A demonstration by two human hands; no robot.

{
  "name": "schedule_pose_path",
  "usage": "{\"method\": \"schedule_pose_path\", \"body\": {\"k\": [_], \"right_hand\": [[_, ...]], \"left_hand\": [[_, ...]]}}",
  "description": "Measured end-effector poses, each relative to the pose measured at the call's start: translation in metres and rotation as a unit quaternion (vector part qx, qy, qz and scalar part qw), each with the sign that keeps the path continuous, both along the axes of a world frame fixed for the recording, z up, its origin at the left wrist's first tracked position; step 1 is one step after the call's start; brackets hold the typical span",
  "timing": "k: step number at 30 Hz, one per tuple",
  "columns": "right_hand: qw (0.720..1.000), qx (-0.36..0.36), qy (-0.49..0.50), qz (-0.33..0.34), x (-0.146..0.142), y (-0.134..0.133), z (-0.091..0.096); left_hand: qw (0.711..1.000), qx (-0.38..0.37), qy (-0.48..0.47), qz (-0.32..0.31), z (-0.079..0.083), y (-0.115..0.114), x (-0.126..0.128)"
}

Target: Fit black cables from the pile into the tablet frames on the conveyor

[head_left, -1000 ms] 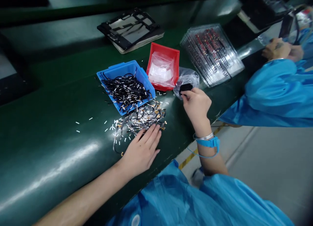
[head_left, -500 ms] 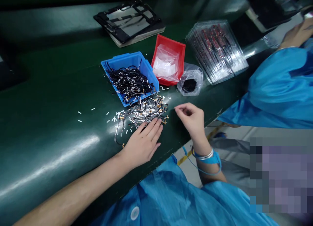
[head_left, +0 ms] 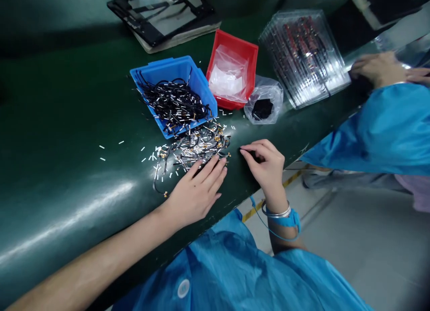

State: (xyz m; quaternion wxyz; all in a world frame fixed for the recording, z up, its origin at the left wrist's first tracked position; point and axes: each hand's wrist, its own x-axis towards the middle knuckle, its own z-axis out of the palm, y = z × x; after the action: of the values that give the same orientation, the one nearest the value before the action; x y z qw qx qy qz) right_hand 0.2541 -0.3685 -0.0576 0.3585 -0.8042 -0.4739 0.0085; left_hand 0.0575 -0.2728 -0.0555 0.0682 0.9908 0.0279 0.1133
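My left hand (head_left: 198,190) lies flat with its fingers stretched out, the fingertips at the near edge of a loose pile of short black cables (head_left: 198,145) with gold connector ends and white bits. To the right of the pile, my right hand (head_left: 267,165) hovers over the green table with thumb and forefinger pinched together. Whatever sits in that pinch, if anything, is too small to make out. Behind the pile is a blue bin (head_left: 198,78) heaped with more black cables. Thin white slivers (head_left: 102,158) are scattered left of the pile.
A red bin (head_left: 250,69) holds clear plastic bags. Beside it is a clear bag (head_left: 273,96) with something black inside. Stacked clear trays (head_left: 322,37) of small parts stand at the back right, near a co-worker's blue sleeve (head_left: 396,127). Black frames (head_left: 164,15) lie at the back.
The view has shifted slightly. My hands keep nearly the same place and pose by the pile. The co-worker's hand has come left, close to the clear trays.
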Motion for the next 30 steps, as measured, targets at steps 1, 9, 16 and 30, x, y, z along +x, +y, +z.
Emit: {"method": "schedule_pose_path", "body": {"k": [1,9,16,30], "right_hand": [[1.000,0.001,-0.004,0.001,-0.001,0.000,-0.001],[0.999,-0.005,-0.008,-0.038,-0.006,0.004,-0.004],[0.987,-0.029,0.045,-0.152,-0.001,0.007,-0.003],[0.993,-0.018,0.001,-0.118,0.005,0.008,-0.004]], "left_hand": [[1.000,-0.001,-0.001,0.000,0.002,-0.001,0.001],[1.000,-0.013,0.023,0.007,-0.004,-0.001,0.010],[0.999,-0.027,0.029,0.005,-0.007,0.000,0.009],[1.000,-0.012,0.012,0.012,0.001,0.002,0.019]]}}
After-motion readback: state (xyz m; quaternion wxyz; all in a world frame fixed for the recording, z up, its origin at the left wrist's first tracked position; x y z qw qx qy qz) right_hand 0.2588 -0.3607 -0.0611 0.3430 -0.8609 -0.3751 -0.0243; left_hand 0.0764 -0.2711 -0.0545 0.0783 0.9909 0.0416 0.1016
